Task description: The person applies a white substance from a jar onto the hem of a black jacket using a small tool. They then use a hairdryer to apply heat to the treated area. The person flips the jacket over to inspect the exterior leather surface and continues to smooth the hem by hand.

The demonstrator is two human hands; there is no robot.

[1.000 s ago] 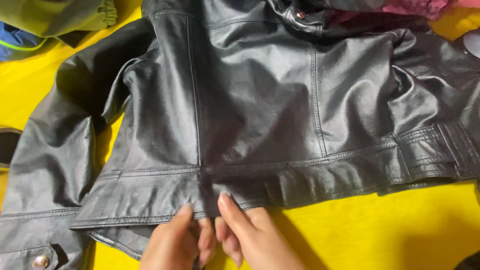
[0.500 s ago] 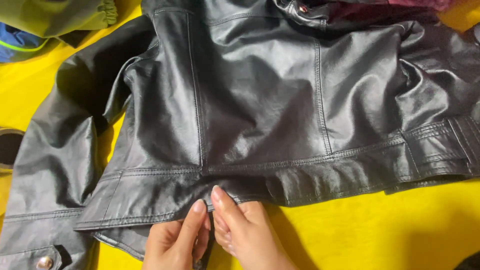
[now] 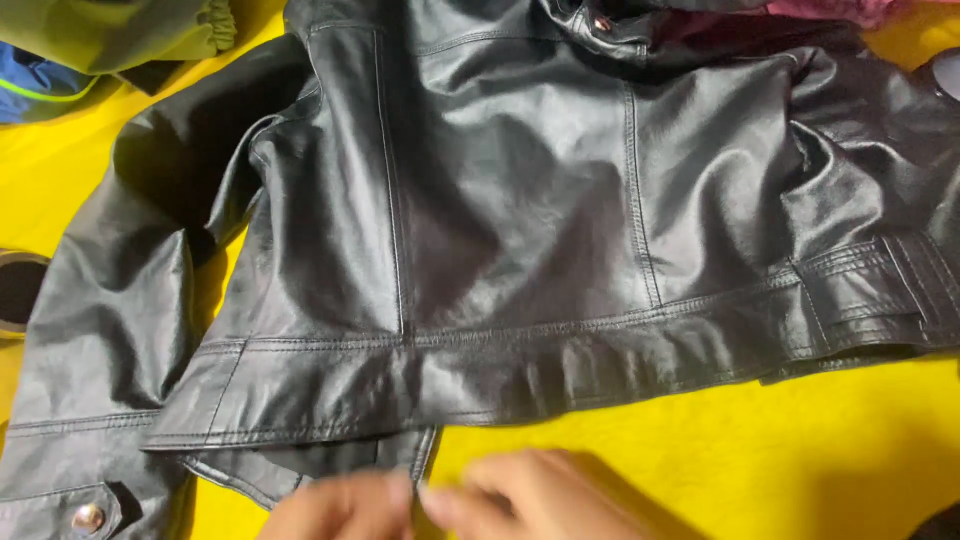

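Black leather jacket point(image 3: 520, 230) spread back-up on a yellow sheet point(image 3: 750, 460), flat so its hem is reachable. Both hands, left hand point(image 3: 345, 508) and right hand point(image 3: 520, 500), meet just below the hem's middle seam. Motion blur and the frame edge hide the fingers; their grip cannot be told.

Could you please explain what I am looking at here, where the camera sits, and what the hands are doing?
No machine is involved: a person works with two bare hands, and the camera sits on their head, looking down. A black leather jacket lies spread on a yellow surface. At the bottom edge, the left hand and right hand are blurred, close together just below the jacket's hem; whether they grip it I cannot tell. A green garment and a blue one lie at the top left.
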